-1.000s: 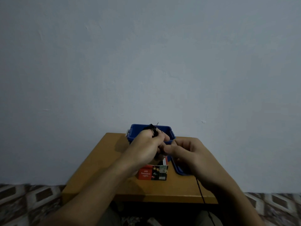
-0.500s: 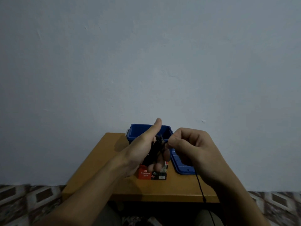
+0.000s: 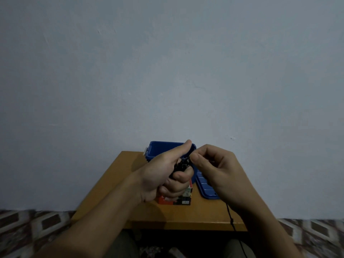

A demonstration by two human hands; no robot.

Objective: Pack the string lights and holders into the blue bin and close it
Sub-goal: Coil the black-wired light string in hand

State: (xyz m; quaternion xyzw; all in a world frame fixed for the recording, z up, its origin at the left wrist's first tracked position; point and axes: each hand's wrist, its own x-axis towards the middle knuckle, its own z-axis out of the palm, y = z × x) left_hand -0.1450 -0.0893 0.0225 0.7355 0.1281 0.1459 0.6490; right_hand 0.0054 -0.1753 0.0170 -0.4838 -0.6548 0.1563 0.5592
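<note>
The left hand (image 3: pixel 163 175) grips a coiled bundle of black string lights (image 3: pixel 183 163). Its fingers (image 3: pixel 178 183) curl round the lower part of the bundle and its thumb points up toward 12 o'clock. The coil's top shows between that thumb and the curled fingers.

At 3 o'clock from the bundle, the right hand (image 3: pixel 219 172) is clenched, its thumb and fingertips pinching the strand just beside the coil. A loose cord (image 3: pixel 229 215) hangs from under this hand toward 6 o'clock, past the edge of the table (image 3: pixel 115 192).

The blue bin (image 3: pixel 163 148) stands open at the table's 12 o'clock edge, behind both hands. Its lid (image 3: pixel 206 190) lies flat under the right hand. A red LED box (image 3: pixel 183 201) sits beneath the left hand, at 9 o'clock from the lid.
</note>
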